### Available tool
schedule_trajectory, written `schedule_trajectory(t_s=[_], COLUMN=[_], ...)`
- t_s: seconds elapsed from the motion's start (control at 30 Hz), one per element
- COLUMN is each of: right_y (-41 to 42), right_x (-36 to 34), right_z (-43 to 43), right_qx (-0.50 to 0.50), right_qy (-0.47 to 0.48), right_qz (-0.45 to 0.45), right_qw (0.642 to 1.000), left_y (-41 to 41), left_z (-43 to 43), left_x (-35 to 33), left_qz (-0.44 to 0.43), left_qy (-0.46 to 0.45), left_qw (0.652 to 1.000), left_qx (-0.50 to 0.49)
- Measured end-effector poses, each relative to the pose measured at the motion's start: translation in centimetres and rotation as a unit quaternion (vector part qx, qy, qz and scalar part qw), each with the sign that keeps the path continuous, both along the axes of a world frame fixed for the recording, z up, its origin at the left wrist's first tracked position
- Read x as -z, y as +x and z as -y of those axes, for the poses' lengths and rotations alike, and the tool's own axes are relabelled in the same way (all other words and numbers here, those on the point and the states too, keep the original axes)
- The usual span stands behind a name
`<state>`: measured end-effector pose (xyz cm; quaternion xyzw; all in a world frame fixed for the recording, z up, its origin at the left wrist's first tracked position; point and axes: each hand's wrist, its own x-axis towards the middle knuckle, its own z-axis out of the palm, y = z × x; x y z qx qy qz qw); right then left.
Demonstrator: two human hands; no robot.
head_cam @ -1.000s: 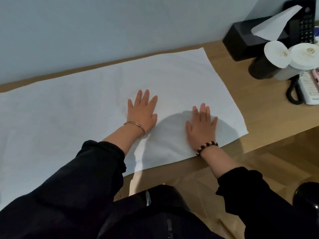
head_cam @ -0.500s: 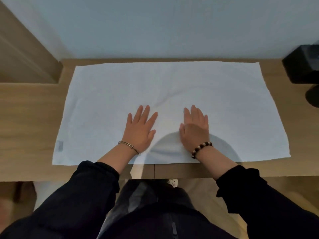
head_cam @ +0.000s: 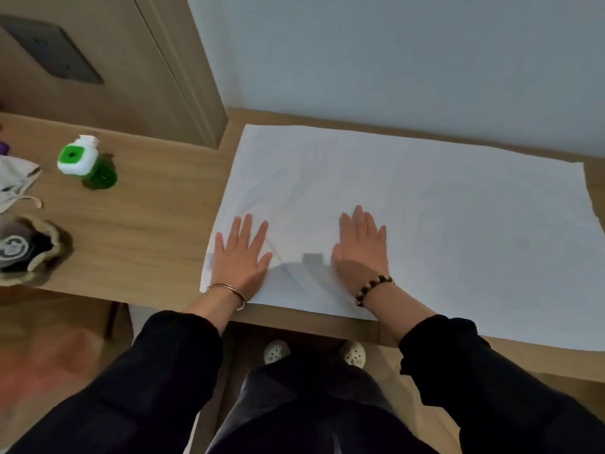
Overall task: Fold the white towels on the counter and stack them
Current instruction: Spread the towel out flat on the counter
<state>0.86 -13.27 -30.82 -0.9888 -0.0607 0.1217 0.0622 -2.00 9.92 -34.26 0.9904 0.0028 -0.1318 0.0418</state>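
Two hands lie flat on one towel [head_cam: 442,231], which is spread open over the right part of the worktop [head_cam: 147,231], its far edge near the wall [head_cam: 393,60] and its near edge along the front lip. Your left hand [head_cam: 240,257] presses the near-left corner, just beside the small label [head_cam: 210,259]; your right hand [head_cam: 361,249] presses nearer the middle. Neither grip has hold of anything: fingers straight, palms down. By my reading you are smoothing before the first fold, with nothing folded or stacked yet. Next you would pinch the left edge at both corners and carry it across to the right edge, matching corners. Off to the left, well apart from the towel, sit a dark pouch [head_cam: 29,250], a pale cloth bag [head_cam: 13,178] and a green bottle [head_cam: 85,162]; none blocks the fold.
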Motion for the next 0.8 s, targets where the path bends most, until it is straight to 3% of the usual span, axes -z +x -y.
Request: schedule_trajectory(t_s=[0.13,0.4,0.5,0.63,0.8], right_y=[-1.2,-0.8,-0.9,-1.1,-2.5], right_x=[1.6,1.8,0.7,-0.4,1.5], right_z=[-4.6,-4.8,-5.1,-5.7,-5.1], right_qx=[-0.114,-0.099,-0.111,-0.129,-0.122], right_qy=[-0.001,-0.037,-0.017,0.039,-0.024], right_qz=[-0.026,-0.045,-0.037,0.057,-0.021], right_qw=[0.993,0.993,0.993,0.989,0.992], left_y=[0.0,-0.6,-0.8,0.2,1.7], left_z=[-1.5,-4.6,-5.1,-5.8,-6.2], left_x=[0.3,-0.1,-0.7,-2.5,-4.1], left_qz=[0.02,0.052,0.044,0.069,-0.01], left_qy=[-0.018,-0.029,-0.085,-0.09,-0.189], left_qw=[0.999,0.997,0.994,0.98,0.93], left_qx=[0.025,0.038,-0.047,-0.165,-0.316])
